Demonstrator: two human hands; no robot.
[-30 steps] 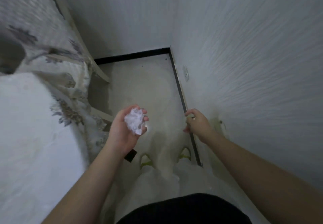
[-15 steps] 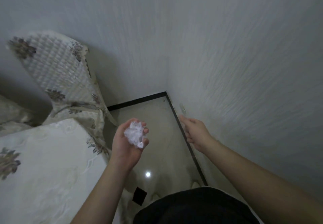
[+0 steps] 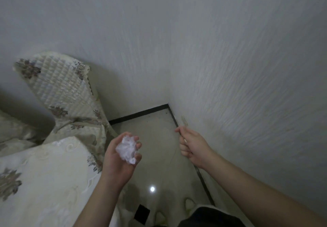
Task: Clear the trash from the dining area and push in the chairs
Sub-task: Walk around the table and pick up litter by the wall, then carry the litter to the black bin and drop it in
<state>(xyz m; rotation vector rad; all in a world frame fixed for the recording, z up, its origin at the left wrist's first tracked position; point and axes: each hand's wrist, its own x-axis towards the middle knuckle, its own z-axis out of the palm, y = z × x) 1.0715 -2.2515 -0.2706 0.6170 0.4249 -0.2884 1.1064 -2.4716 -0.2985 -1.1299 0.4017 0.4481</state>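
Trash sits in the left hand [image 3: 122,154]: a crumpled white wad [image 3: 127,149], held in curled fingers above the floor [image 3: 155,138], just beside the cloth-covered table [image 3: 44,179]. The right hand [image 3: 191,144] is pinching a thin pale stick [image 3: 184,123] near the wall [image 3: 230,85]. The wad looks light and loosely held, so it could slip out and fall if the fingers open a bit while walking

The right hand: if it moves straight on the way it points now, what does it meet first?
Probably the white textured wall near the corner. The right hand, closed on a thin pale stick, already looks close to it; depth is unclear.
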